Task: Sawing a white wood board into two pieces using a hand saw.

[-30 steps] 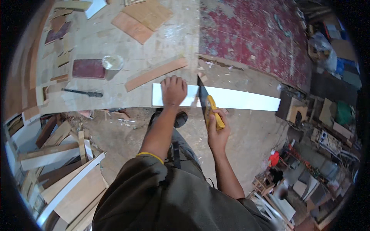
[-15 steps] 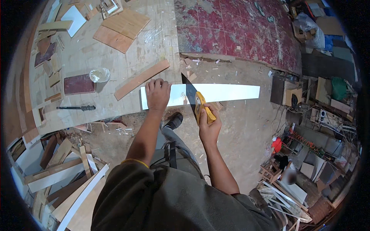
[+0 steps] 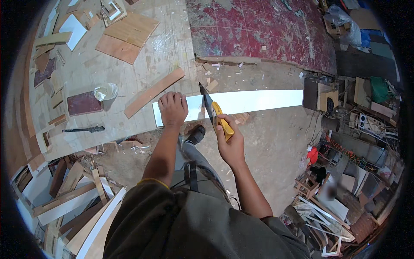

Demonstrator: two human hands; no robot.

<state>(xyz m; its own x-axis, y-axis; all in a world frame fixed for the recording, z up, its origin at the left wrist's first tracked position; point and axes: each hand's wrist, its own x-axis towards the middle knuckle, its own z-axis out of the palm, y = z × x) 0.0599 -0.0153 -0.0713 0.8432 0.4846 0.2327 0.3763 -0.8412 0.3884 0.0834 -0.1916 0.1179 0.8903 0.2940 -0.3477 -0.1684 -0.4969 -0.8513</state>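
Our right hand wraps round yellow-handled saw, blade slanting across board. Our left hand lies palm-down, fingers extended, on board's left end, at desk edge. Board lies across our front, long axis left to right, jutting past desk over floor; right hand nearer its middle. Beyond left hand, wood strip slants.

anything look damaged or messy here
Yes: the red tiled surface beyond the white board is blotched with grey, as if worn or stained. Small wood scraps also litter the ground near its edge, looking untidy.
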